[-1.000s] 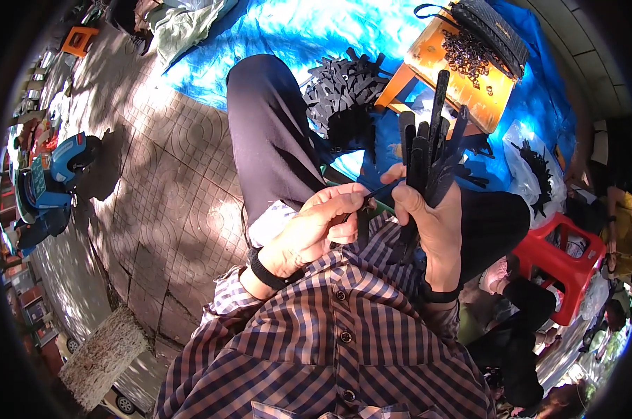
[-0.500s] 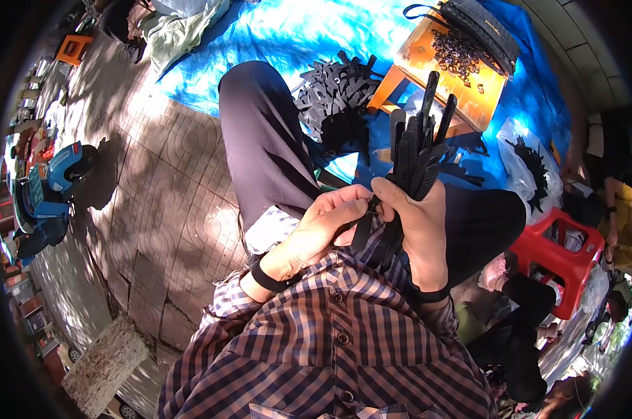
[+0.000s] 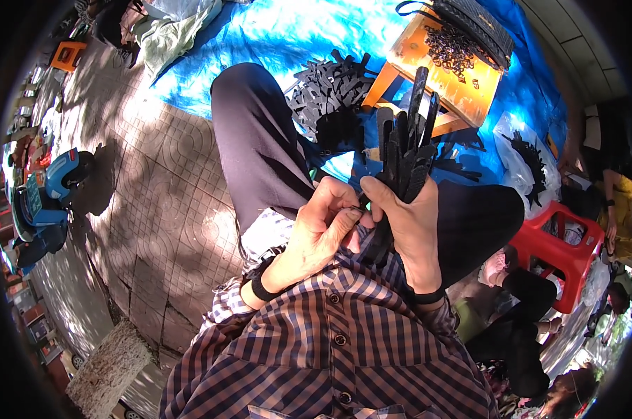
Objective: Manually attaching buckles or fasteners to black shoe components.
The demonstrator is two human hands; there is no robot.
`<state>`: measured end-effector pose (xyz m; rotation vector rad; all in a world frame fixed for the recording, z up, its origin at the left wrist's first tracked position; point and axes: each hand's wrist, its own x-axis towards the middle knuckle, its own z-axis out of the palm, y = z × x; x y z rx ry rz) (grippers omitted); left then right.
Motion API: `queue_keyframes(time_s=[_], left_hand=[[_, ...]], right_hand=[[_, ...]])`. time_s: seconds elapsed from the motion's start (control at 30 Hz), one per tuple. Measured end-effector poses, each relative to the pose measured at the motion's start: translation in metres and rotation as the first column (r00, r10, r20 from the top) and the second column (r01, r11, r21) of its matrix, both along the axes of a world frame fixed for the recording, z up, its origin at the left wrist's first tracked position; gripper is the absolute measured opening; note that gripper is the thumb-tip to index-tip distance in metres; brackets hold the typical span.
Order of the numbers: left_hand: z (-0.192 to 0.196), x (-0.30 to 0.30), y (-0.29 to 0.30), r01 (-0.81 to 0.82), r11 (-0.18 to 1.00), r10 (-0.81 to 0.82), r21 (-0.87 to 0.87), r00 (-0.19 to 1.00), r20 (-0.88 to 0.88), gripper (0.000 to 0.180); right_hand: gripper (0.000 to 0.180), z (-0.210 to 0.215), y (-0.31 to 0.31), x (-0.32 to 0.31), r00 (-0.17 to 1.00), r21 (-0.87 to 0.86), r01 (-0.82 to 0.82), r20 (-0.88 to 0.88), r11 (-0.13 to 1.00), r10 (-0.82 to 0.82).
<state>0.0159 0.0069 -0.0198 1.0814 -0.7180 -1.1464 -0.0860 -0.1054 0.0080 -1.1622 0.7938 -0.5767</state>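
My right hand (image 3: 415, 234) is wrapped round a bundle of flat black straps (image 3: 408, 157), whose free ends fan upward above my lap. With its thumb, the hand also presses toward my left fingertips. My left hand (image 3: 321, 222) is closed in a pinch beside the bundle's lower part, fingers curled. Whatever lies between the left thumb and forefinger is small, dark and mostly covered. Beyond my knees, a heap of similar black straps (image 3: 333, 91) lies on a blue tarp (image 3: 270, 38).
An orange wooden stool (image 3: 408, 50) carries small dark buckle-like pieces (image 3: 450, 53) and a black bag (image 3: 480, 29). To the right are a clear plastic bag (image 3: 504, 150) with black strips and a red plastic stool (image 3: 574, 260). Another person's arm (image 3: 610, 202) shows at far right.
Both hands and the strap bundle have shifted slightly left in the picture. My left hand has turned, with its fingers curled more tightly at the pinch. The right hand keeps its hold.
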Motion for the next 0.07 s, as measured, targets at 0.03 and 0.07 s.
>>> queue_keyframes(time_s=[0.03, 0.07], left_hand=[[-0.001, -0.0002, 0.0003, -0.002, 1.0, 0.002, -0.021, 1.0, -0.012, 0.008], [-0.003, -0.0002, 0.0002, -0.004, 0.999, 0.003, -0.043, 1.0, -0.024, 0.009]], right_hand=[[0.022, 0.0007, 0.0007, 0.0004, 1.0, 0.018, 0.006, -0.007, 1.0, -0.006], [0.023, 0.0022, 0.0015, 0.0012, 1.0, 0.034, 0.012, -0.015, 0.999, -0.012]])
